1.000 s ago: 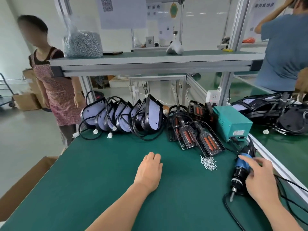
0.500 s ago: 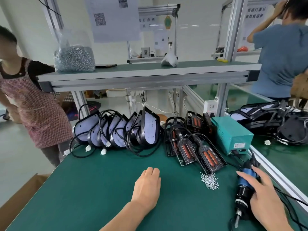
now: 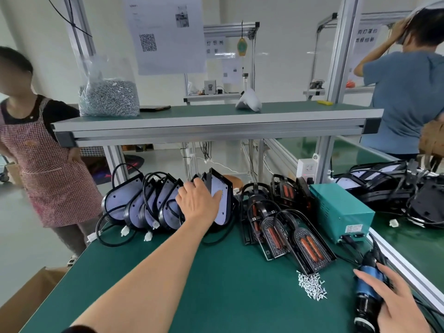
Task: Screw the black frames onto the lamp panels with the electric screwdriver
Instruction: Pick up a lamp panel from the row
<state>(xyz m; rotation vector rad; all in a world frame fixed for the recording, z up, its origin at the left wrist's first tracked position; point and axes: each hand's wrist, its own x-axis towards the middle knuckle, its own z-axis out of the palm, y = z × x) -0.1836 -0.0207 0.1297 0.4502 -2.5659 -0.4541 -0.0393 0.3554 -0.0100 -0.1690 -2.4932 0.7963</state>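
Left arm stretched far up the green table, and the left hand is on the row of lamp panels standing on edge at eleven o'clock. It grasps the end panel at twelve, thumb on the white face, fingers over the top edge. Down at four o'clock the right hand is wrapped round the blue-and-black electric screwdriver, which lies on the mat. The black frames lean in an overlapping row at one o'clock. A small heap of screws sits just below them, and a teal power box stands at two.
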